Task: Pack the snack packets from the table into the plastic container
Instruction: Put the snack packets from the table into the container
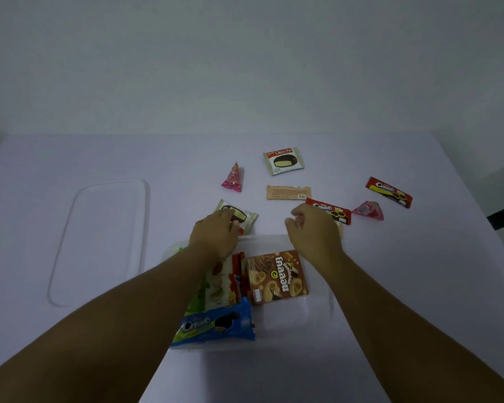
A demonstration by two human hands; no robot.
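A clear plastic container [320, 303] stands at the table's near edge between my forearms. It holds a brown snack box [277, 276], a blue Creamo packet [216, 322], a red packet [237, 274] and a green and white packet [210, 289]. My left hand [216, 232] grips a choco pie packet [245, 216] just beyond the container's far rim. My right hand [314, 228] is curled, palm down, over the near end of a red Creamo packet [333, 212]. A pale packet edge [340, 229] peeks out beside it. Whether this hand holds anything is hidden.
The container's clear lid [99, 242] lies flat to the left. Loose on the table beyond are a Choco Pie packet [284, 160], a pink cone packet [233, 177], a beige bar [288, 192], a second red Creamo packet [389, 191] and a pink pyramid packet [368, 210].
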